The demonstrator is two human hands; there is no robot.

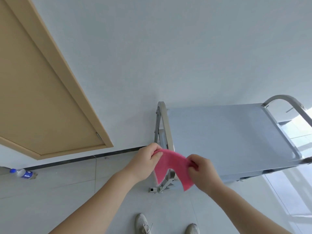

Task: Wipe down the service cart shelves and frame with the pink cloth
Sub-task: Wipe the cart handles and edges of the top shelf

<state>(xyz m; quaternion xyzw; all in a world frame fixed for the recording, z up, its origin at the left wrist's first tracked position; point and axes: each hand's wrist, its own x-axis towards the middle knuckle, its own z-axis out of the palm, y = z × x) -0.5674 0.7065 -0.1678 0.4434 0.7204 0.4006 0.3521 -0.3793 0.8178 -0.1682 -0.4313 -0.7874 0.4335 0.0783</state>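
The pink cloth (172,166) hangs stretched between both my hands, in the air in front of the service cart's left end. My left hand (146,161) pinches its upper left edge. My right hand (200,169) pinches its right edge. The steel service cart (233,137) stands against the white wall, its flat top shelf bare. A curved handle frame (163,122) rises at the cart's left end and another handle frame (290,105) at the right end. A lower leg and caster bracket (160,188) show below the cloth; the lower shelves are mostly hidden.
A beige wooden door (42,92) fills the left of the wall. A plastic water bottle with a blue cap (23,173) lies on the tiled floor by the dark baseboard. My two grey shoes (143,223) stand on the floor just before the cart.
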